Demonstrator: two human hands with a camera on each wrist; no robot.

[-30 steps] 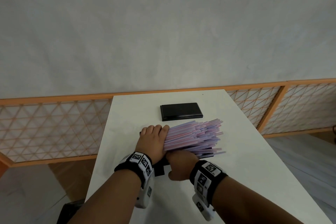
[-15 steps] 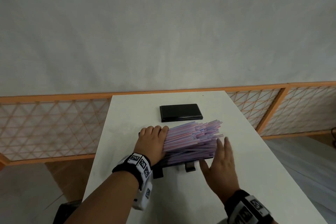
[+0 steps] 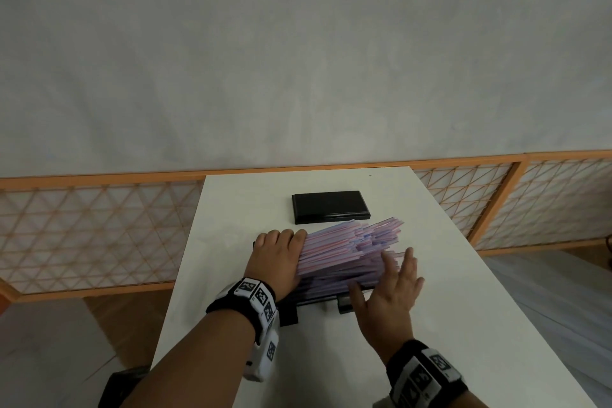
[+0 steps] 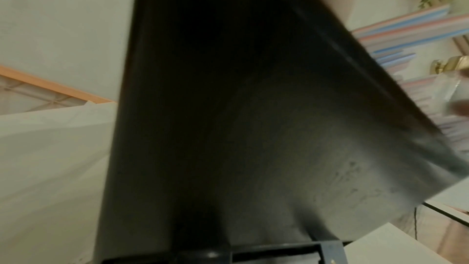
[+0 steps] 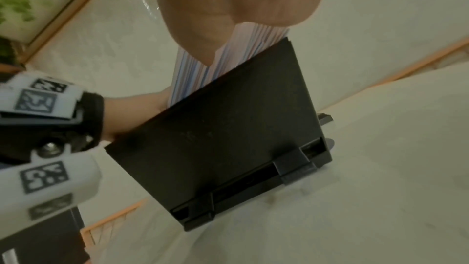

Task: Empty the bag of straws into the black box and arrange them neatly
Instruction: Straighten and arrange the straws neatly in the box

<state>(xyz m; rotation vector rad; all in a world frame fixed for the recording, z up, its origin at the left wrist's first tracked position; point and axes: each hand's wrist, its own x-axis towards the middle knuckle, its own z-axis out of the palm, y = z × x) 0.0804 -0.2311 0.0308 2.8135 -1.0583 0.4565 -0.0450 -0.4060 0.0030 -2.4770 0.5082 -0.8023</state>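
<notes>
A thick pile of pink and blue straws (image 3: pixel 347 248) lies heaped in the black box (image 3: pixel 314 297) on the white table (image 3: pixel 463 325), with their right ends fanning out past it. My left hand (image 3: pixel 276 258) lies cupped over the box's left end and the straw ends, fingertips bent over the far edge. My right hand (image 3: pixel 394 278) is flat with fingers spread, touching the near right side of the pile. The right wrist view shows the box wall (image 5: pixel 228 127) with straws (image 5: pixel 228 53) above it. The left wrist view is filled by the box (image 4: pixel 228 127), with straws (image 4: pixel 406 23) at the right.
A flat black lid (image 3: pixel 329 207) lies farther back on the table, just beyond the straws. An orange-framed lattice railing (image 3: pixel 99 235) runs behind and beside the table. A dark object (image 3: pixel 122 384) sits on the floor at the lower left.
My right hand let go of the box's front, swung out to the right with fingers straight, then came in against the straws. The left hand stayed put.
</notes>
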